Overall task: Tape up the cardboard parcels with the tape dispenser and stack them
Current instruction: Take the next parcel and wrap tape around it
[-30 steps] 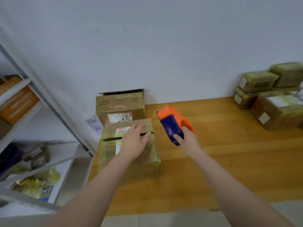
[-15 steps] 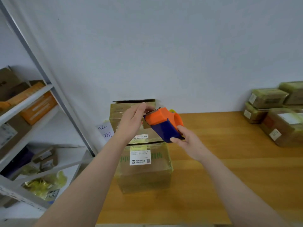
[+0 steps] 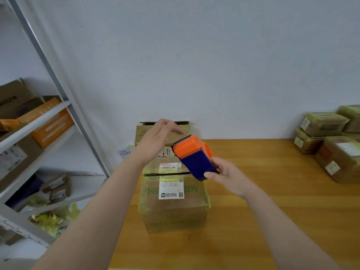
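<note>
A long wooden counter (image 3: 272, 201) runs along a pale wall, with the front parcel (image 3: 171, 215) standing near its left end. To the left of that parcel rises a metal shelf rack (image 3: 35, 121) loaded with boxes and loose packaging. Well to its right, at the far end, a pile of wrapped parcels (image 3: 335, 158) is already bound in yellowish tape and stacked. That share of the job appears done.

The front parcel has tape around its edges, but a dark gap shows across its top between the flaps, so the seam looks unsealed. Just behind it, against the wall, a second parcel (image 3: 168, 152) sits with a flap raised, apparently also waiting. Both would then need stacking.

Above the front parcel's far edge, the person's right hand (image 3: 228, 176) grips the orange-and-blue tape dispenser (image 3: 194, 158), fingers wrapped round its blue body, toothed blade pointing up and away. The left hand (image 3: 155, 139) hovers over the second parcel, beside the blade, fingers loose and holding nothing. No tape end can be made out. A white shipping label (image 3: 171, 189) lies on the front parcel's top.
</note>
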